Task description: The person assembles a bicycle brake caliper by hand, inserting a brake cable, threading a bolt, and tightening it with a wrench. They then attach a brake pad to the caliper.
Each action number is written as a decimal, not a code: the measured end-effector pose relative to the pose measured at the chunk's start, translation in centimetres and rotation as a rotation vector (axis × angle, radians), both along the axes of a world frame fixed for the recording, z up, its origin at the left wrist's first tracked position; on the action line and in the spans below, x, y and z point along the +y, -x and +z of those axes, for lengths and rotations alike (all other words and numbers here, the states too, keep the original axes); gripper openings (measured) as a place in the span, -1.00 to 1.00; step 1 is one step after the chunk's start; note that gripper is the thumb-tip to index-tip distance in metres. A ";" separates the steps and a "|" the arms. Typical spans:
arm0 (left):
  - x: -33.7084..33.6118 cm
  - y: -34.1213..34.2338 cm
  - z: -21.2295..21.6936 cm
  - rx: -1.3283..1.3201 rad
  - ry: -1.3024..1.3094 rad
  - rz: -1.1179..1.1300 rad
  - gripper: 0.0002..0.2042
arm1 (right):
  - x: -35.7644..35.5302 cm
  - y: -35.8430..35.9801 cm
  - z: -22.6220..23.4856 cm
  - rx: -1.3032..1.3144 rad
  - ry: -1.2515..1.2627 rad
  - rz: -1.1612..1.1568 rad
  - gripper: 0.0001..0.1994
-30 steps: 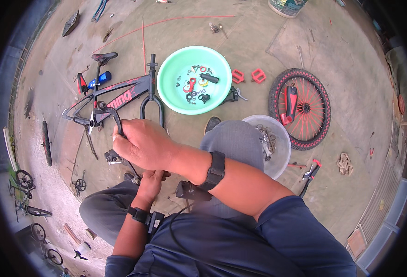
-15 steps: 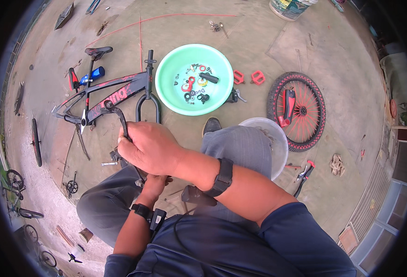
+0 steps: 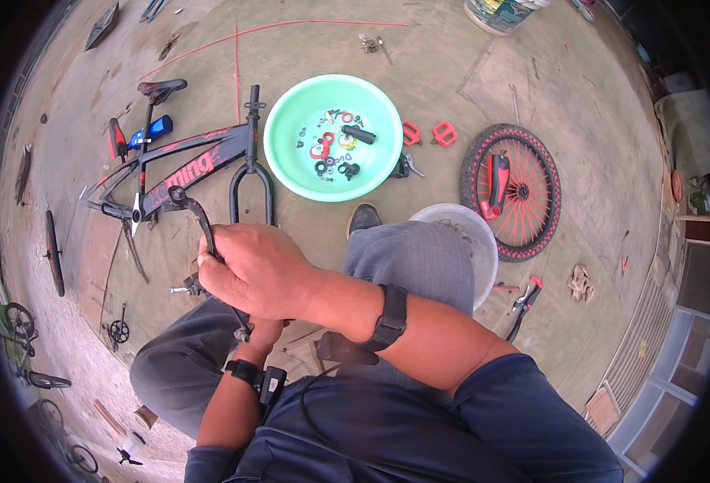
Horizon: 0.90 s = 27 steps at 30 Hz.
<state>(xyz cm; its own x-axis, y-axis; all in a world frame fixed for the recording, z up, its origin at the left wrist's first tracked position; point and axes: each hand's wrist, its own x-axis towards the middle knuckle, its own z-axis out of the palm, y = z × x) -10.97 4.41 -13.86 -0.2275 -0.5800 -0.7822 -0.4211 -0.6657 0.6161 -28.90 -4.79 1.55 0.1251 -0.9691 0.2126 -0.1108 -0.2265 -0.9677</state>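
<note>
the wheel (image 3: 518,191) and pedals (image 3: 444,134) lie off the frame (image 3: 182,177), unjoined; the right hand (image 3: 256,270) has its grip wrapped round a dark curved bar (image 3: 199,211), the left hand's (image 3: 264,332) i cannot tell.

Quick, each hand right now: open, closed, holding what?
Left hand: mostly hidden, so its grip cannot be told.
Right hand: closed around a dark curved bar.

From head height, the single wide fisheye view looks down past close forearms (image 3: 438,338) to the floor (image 3: 427,72).
</note>
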 end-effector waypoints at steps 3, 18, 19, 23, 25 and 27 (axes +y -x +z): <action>0.3 -0.1 -0.3 0.006 0.013 0.014 -0.74 | 0.1 0.1 0.0 -0.019 -0.009 -0.001 -0.73; 0.6 0.6 0.0 -0.009 0.018 0.047 -0.73 | 0.2 1.0 0.4 -0.104 -0.034 0.001 -0.76; 0.5 0.5 -0.2 -0.007 0.012 0.037 -0.68 | 0.2 1.0 0.4 -0.123 -0.041 -0.006 -0.76; 0.5 0.0 -0.8 -0.038 0.021 0.011 -0.58 | 0.2 1.1 0.4 -0.133 -0.031 -0.018 -0.77; 0.6 -0.2 -1.2 -0.044 0.030 -0.001 -0.58 | 0.2 1.2 0.4 -0.138 -0.041 -0.002 -0.77; 0.7 -0.4 -1.4 -0.044 0.035 -0.002 -0.57 | 0.2 1.2 0.4 -0.144 -0.041 0.006 -0.76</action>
<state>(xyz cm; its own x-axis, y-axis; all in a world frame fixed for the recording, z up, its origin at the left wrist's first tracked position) -10.61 5.10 -15.30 -0.1948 -0.6064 -0.7710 -0.4496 -0.6434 0.6196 -30.15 -4.61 1.98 0.1023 -0.9767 0.1886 0.0310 -0.1864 -0.9820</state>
